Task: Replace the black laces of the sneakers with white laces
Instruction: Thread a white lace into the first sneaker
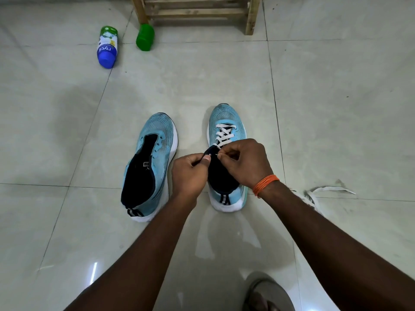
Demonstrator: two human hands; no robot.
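Lace (224, 134) between left hand (190, 173), right hand (244, 162)

Both forearms are bare. The right hand (244, 162) has a band of wound orange thread (266, 184) at its wrist. One foot wears a grey sandal (269, 290).

Floor (325, 97): pale glossy tiles with thin joints
Unlaced sneaker (152, 158): light blue, standing on its sole
Laced sneaker (226, 122): just beside it, white lace (224, 133) through the front eyelets
Loose white lace (323, 191): heaped near the laced sneaker's heel
Bottle (107, 47): blue-capped, on its side
Green container (145, 37): possibly a second bottle, touching the rack's leg
Wooden rack (197, 12): at the far edge
Sandal (269, 292): nearest edge
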